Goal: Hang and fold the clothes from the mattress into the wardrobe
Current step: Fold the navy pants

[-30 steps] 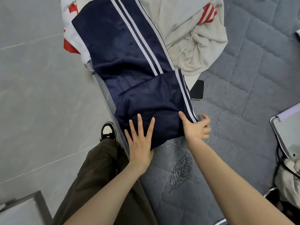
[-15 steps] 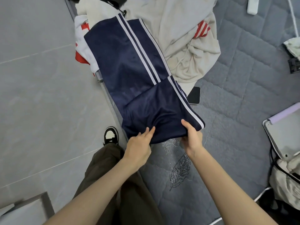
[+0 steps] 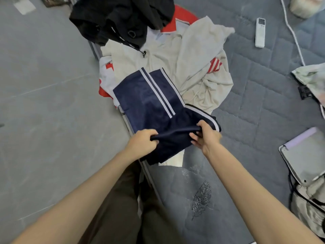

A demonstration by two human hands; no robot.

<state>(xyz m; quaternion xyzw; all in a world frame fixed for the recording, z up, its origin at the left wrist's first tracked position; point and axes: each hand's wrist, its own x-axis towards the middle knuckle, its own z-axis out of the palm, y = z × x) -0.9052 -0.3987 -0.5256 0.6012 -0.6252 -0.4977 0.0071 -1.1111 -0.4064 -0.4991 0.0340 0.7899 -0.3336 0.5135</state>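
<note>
Folding is under way — the left hand [image 3: 142, 144] and right hand [image 3: 204, 136] have their fingers clamped on the near fold of the navy trousers [image 3: 154, 103] at the mattress [image 3: 255, 95] edge — next, probably another fold away.

Single head-worn view, steeply downward, close over both hands [image 3: 142, 143] at the mattress [image 3: 263, 95] edge

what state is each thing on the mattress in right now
navy track pants: partly folded, near edge lifted
left hand: grips the pants' near edge
right hand: grips the same edge
cream hoodie: crumpled, unfolded
black jacket: heaped, unfolded
remote: lying flat on the mattress
</note>
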